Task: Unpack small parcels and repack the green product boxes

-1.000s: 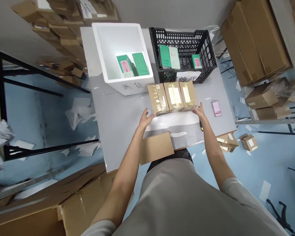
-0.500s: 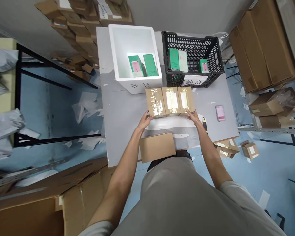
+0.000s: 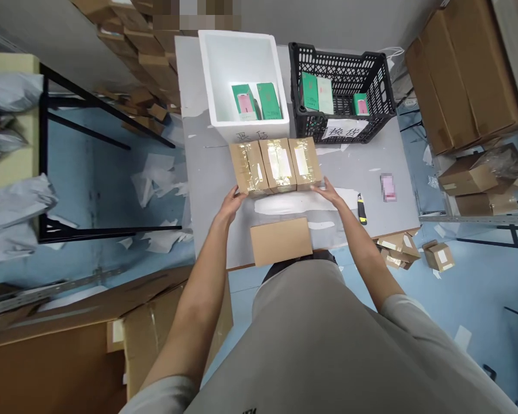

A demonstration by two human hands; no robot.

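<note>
Three small taped cardboard boxes stand side by side on the table: a left box (image 3: pixel 249 167), a middle box (image 3: pixel 278 164) and a right box (image 3: pixel 305 161). At the near left corner of the row, my left hand (image 3: pixel 233 202) grips the left box. My right hand (image 3: pixel 327 191) holds the near right corner of the right box, thumb in front and fingers along the side. Between them the row is squeezed together. A plain brown cardboard box (image 3: pixel 281 241) lies closer to my body at the table's front edge.
Behind the row stand a white foam box (image 3: pixel 247 129) and a black plastic crate (image 3: pixel 300 123), both with green boxes inside. A utility knife (image 3: pixel 361 209) and a pink item (image 3: pixel 388 188) lie on the right of the grey table (image 3: pixel 211 213). Large cartons (image 3: pixel 466 80) flank the right side.
Both hands have moved left with the row of three boxes, which now stands in front of the foam box. The utility knife shows more fully.
</note>
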